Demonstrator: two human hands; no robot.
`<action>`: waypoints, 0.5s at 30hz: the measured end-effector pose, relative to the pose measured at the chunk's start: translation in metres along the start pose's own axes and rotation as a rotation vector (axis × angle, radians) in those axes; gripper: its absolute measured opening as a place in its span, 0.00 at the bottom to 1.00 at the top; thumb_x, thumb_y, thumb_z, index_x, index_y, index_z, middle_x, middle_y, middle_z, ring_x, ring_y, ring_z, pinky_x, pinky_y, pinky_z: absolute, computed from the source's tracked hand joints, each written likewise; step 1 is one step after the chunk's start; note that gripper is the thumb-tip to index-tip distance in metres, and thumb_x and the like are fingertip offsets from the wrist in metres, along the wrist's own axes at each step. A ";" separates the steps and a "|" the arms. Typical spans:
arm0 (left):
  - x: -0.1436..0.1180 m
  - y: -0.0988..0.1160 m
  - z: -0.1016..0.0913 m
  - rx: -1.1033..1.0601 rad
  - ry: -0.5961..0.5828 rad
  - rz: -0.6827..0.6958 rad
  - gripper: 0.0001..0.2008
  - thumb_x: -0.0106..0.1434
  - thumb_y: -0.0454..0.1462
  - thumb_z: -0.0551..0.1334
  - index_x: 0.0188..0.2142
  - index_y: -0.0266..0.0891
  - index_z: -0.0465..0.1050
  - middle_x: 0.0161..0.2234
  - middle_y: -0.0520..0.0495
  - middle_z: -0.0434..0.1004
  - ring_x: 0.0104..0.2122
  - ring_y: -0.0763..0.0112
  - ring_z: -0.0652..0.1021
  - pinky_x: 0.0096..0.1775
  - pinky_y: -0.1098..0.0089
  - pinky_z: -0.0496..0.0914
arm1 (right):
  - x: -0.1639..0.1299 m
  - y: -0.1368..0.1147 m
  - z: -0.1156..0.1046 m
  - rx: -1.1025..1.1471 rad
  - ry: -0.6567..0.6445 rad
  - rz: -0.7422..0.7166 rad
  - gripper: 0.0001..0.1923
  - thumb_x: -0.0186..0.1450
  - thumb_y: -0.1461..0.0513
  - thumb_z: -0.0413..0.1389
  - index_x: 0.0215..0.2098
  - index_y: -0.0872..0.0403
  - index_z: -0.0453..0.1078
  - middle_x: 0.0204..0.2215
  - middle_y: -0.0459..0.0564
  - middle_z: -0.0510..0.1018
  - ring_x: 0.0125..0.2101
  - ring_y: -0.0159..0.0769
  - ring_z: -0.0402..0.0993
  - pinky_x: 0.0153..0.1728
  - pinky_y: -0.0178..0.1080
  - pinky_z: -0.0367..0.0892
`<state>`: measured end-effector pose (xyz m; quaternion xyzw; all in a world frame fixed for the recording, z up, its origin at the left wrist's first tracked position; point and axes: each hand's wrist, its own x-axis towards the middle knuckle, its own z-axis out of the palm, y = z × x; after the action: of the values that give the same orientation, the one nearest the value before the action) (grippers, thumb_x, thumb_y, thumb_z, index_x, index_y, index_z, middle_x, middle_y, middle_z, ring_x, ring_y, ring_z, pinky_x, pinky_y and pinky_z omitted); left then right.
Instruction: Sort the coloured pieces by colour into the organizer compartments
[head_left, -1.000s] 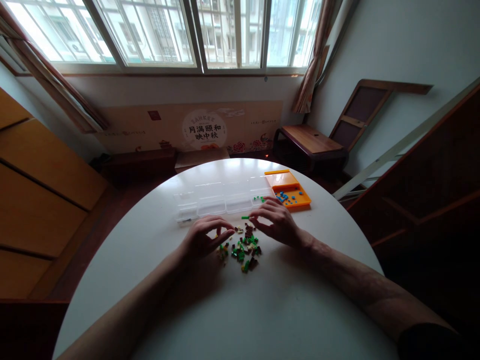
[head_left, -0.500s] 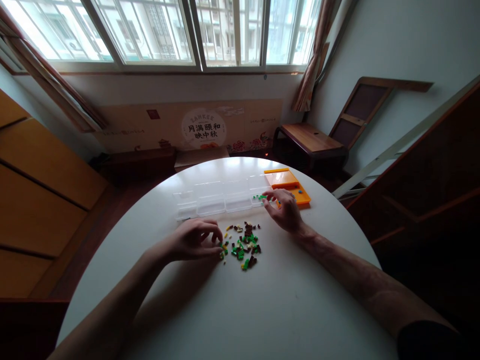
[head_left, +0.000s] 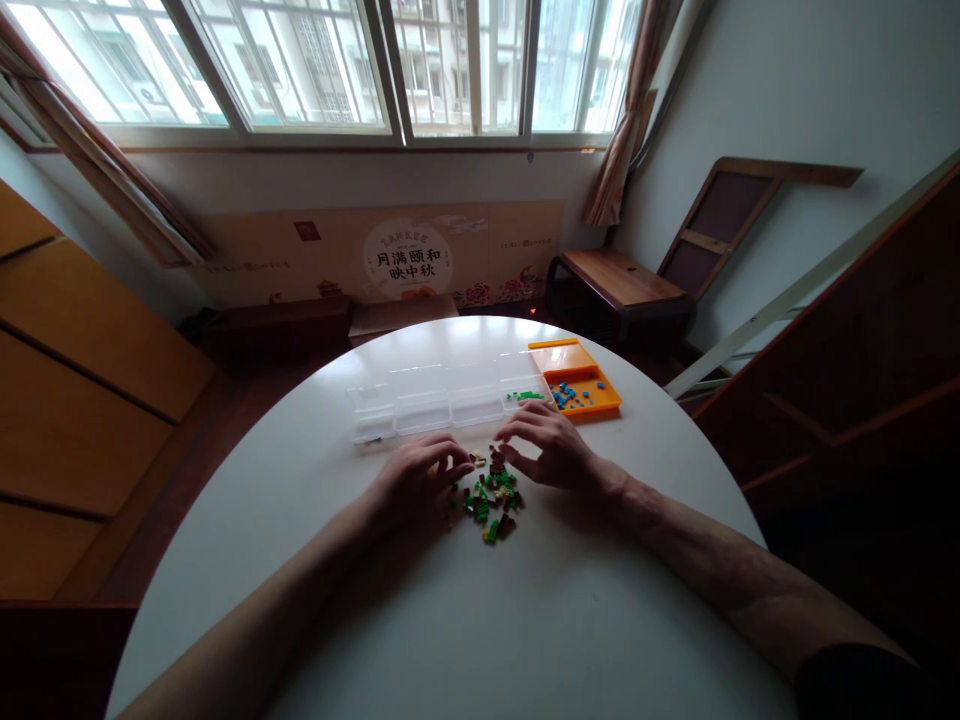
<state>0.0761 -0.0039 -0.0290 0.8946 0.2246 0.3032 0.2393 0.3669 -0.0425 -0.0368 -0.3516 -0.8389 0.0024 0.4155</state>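
Both our hands on round white table [head_left: 465, 620] — left hand [head_left: 411, 482] curled, right hand [head_left: 547, 450] half-open | fingertips at heap of small green, brown, yellow plastic bricks [head_left: 491, 490] | grip — cannot tell.

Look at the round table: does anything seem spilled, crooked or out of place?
Nothing looks damaged. A loose heap of small bricks lies straight on the white table between the left hand and right hand, outside the clear box and orange tray.
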 end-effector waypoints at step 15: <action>0.008 0.018 0.012 -0.337 0.075 -0.292 0.15 0.74 0.47 0.70 0.42 0.37 0.86 0.37 0.46 0.88 0.34 0.69 0.82 0.37 0.72 0.75 | 0.002 -0.007 0.005 0.018 -0.082 -0.126 0.08 0.73 0.54 0.69 0.47 0.46 0.81 0.37 0.46 0.86 0.41 0.42 0.79 0.52 0.46 0.73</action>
<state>0.0945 -0.0170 -0.0234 0.7881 0.3067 0.3316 0.4182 0.3585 -0.0448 -0.0372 -0.2938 -0.8757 -0.0018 0.3831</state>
